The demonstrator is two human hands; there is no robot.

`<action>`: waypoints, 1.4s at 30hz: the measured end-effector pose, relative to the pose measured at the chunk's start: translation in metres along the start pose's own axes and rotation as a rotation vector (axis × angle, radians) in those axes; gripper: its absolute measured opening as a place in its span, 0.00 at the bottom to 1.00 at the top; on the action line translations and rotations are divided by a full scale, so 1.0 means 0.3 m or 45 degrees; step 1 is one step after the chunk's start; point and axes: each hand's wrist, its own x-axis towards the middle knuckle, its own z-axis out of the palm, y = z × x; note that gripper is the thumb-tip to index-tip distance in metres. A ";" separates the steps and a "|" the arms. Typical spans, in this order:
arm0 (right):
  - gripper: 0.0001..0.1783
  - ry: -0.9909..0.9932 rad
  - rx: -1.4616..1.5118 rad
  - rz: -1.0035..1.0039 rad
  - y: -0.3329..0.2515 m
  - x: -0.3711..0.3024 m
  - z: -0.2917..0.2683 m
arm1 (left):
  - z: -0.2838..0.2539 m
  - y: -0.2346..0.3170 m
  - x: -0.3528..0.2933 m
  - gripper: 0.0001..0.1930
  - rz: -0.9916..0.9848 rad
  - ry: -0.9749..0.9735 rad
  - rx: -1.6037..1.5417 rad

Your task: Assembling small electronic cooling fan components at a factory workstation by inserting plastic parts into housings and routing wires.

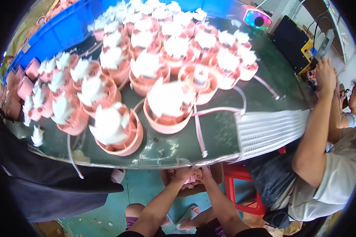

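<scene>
Both hands, left hand (pixel 182 174) and right hand (pixel 205 175), pinch a small pink part (pixel 192 180) below the table edge (pixel 154 162), pink tubs (pixel 118 136) crowding above.

A dark green worktable (pixel 225 134) filled the middle of the room, its near edge curving above a teal floor (pixel 142 189). A red stool (pixel 241 185) stood on that floor to the right. A blue crate (pixel 63 31) sat at the table's far left, under bright, even light.
</scene>
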 end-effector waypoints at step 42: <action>0.30 -0.421 0.246 -0.996 -1.301 -1.001 0.315 | -0.645 1.655 0.304 0.16 0.870 0.164 -0.338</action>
